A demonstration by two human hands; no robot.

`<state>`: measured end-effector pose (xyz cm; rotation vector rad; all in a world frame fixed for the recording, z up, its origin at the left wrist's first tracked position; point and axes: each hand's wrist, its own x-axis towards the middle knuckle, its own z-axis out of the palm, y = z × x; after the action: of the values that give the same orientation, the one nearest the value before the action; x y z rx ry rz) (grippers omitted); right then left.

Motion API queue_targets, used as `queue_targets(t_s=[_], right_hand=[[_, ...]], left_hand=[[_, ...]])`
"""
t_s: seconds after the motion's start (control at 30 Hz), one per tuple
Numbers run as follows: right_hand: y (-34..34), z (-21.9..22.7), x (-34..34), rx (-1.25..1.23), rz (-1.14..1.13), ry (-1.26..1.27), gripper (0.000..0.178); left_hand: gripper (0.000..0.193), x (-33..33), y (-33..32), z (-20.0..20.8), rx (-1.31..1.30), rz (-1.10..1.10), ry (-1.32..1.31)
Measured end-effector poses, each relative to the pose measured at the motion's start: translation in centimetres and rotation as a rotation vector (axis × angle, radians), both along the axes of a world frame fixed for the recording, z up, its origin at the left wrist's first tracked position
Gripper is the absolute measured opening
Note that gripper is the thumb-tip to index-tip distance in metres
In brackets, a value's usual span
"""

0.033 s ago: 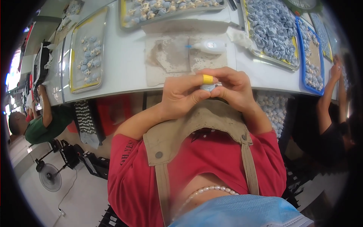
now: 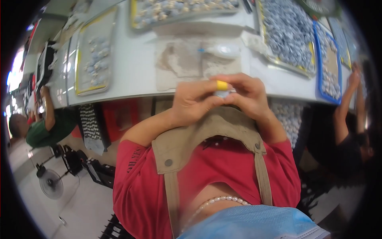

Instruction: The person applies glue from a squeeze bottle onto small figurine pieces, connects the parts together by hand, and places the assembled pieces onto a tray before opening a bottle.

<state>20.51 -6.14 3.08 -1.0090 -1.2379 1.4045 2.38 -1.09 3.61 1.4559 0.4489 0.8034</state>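
Note:
Just in front of the table's near edge, both hands meet around a small light-blue piece (image 2: 222, 94). My left hand (image 2: 191, 99) is closed on one side of it, with a yellow band (image 2: 222, 85) round the index finger. On the other side, my right hand (image 2: 252, 93) pinches it with thumb and fingers. Much of the piece is hidden by the fingers, so its full shape does not show. Beyond the hands lies a stained cardboard sheet (image 2: 165, 83), and on it a white squeeze bottle (image 2: 226, 50) with a blue tip rests on its side.
Trays of small blue-and-cream pieces stand at left (image 2: 82, 36) and far side (image 2: 137, 24). To the right are a tray heaped with blue pieces (image 2: 286, 36) and a blue-rimmed tray (image 2: 319, 75). Co-workers' arms show at left (image 2: 49, 111) and right (image 2: 343, 107). A fan (image 2: 51, 183) stands lower left.
The whole view has shifted slightly and blurred. Both hands keep their grip on the blue piece, with only a slight shift of the fingers.

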Motion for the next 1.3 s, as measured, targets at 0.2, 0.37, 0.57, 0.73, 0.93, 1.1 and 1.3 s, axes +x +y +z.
queue_targets(t_s=[0.2,0.37,0.57,0.73,0.93,1.1,1.3], right_hand=[[0.3,-1.1,-0.6,0.078,-0.079,0.130,0.039],[3.7,-0.4,-2.1,0.212,-0.109,-0.409,0.043],[3.5,-2.1,0.7,0.133,-0.475,-0.250,0.033],[2.4,-2.5,0.1,0.058,-0.599,-0.282,0.024],[2.9,-2.6,-0.5,0.059,-0.685,-0.444,0.019],[4.3,-1.6,0.5,0.181,-0.726,-0.613,0.015],[5.6,-3.2,2.5,0.258,-0.569,-0.935,0.033]], left_hand=[[0.023,0.3,0.5,0.0,0.099,0.025,0.140],[0.030,-3.7,6.5,0.0,0.360,0.157,0.431],[0.032,-16.7,18.6,-1.4,0.738,0.950,1.084],[0.028,-18.1,23.1,-1.4,0.810,0.870,1.369],[0.031,-9.7,25.5,-3.9,0.932,0.479,1.063],[0.035,-9.7,25.9,-4.5,0.820,0.478,0.980],[0.027,-7.4,15.2,-1.4,-0.343,0.352,-0.109]])
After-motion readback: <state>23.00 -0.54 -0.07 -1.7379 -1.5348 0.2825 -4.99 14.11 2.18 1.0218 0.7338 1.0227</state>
